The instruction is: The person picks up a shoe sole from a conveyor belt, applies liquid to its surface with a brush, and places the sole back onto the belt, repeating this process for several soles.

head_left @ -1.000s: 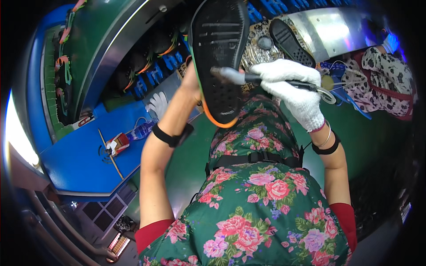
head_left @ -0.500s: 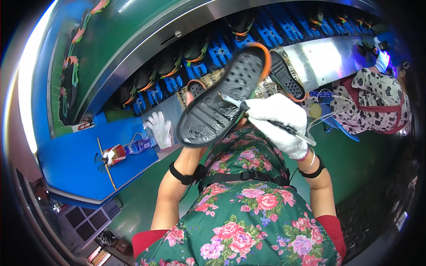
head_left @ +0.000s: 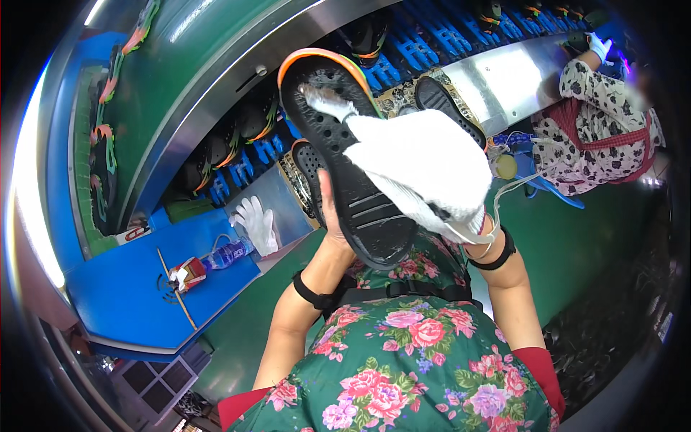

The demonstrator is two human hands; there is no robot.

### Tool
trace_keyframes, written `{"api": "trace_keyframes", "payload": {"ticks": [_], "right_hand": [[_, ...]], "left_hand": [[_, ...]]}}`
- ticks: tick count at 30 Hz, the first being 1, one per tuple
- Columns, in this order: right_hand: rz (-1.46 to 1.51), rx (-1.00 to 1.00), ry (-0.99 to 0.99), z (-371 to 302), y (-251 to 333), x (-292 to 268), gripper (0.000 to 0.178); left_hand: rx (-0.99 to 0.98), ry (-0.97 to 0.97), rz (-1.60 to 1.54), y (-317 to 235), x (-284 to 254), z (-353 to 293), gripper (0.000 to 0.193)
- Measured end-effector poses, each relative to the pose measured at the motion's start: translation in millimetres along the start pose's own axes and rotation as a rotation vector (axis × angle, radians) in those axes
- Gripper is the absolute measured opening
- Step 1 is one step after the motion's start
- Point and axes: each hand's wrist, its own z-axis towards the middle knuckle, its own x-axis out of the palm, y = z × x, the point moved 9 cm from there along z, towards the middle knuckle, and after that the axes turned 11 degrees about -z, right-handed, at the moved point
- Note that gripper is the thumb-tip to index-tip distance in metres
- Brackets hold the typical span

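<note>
My bare left hand (head_left: 337, 241) grips a black shoe sole (head_left: 360, 209) with an orange-and-green rim, its thumb on the near left edge. The sole is held up before me, its holed and ribbed face toward me. My right hand (head_left: 425, 165), in a white glove, is closed on a brush (head_left: 329, 105) whose whitish bristles touch the sole's far, holed end. A thin clear tube (head_left: 497, 198) trails past that wrist. Most of the brush handle is hidden by the glove. Another black sole (head_left: 307, 169) lies left of the held one, and a sole (head_left: 440, 101) lies beyond the glove.
Blue racks (head_left: 439, 39) carrying black shoe parts line the machine's metal-edged opening. On the blue table (head_left: 122, 302) at left are a bottle (head_left: 229, 254), a red packet (head_left: 188, 272) and a stick (head_left: 186, 309); a white glove (head_left: 257, 225) lies alongside. A co-worker (head_left: 590, 144) sits at right.
The held sole has turned, its far end swinging left. The brush has moved from the ribbed middle to the far holed end, with my right hand going left and up.
</note>
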Motion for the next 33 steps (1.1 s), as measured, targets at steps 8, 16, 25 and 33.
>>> {"api": "trace_keyframes", "payload": {"ticks": [8,16,25,33], "right_hand": [[-0.01,-0.15,-0.055,-9.6,21.9,21.4,0.035],[0.052,-0.126,-0.094,0.8,26.4,10.4,0.036],[0.252,-0.054,-0.117,-23.7,14.0,32.2,0.035],[0.23,-0.04,-0.054,-34.3,18.4,49.0,0.035]], "left_hand": [[0.135,-0.296,0.535,-25.6,-37.1,-7.0,0.088],[0.073,-0.229,0.621,-33.4,-30.6,-0.8,0.096],[-0.031,0.073,0.372,-13.1,17.9,23.0,0.105],[-0.169,0.175,0.311,-12.8,30.6,30.4,0.101]]}}
